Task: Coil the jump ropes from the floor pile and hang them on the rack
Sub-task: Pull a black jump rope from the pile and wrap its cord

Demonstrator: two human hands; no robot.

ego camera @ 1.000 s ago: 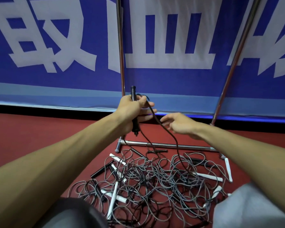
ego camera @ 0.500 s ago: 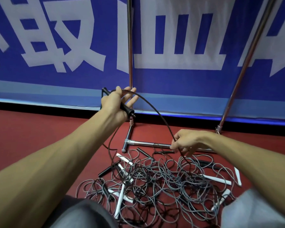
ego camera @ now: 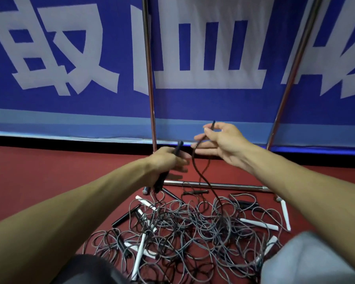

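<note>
Now right hand (ego camera: 223, 142) raised, pinching cord (ego camera: 193, 158), left hand (ego camera: 164, 160) lowered, gripping black handle (ego camera: 161, 180)

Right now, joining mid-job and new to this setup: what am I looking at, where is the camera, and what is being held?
No machine here: these are a person's two bare hands, filmed by one camera worn on the head, looking forward and down. The left hand grips a black handle. The right hand pinches a dark cord that trails down into the tangled pile of jump ropes on the red floor. Behind the pile stands the metal rack, in front of a blue banner.
</note>
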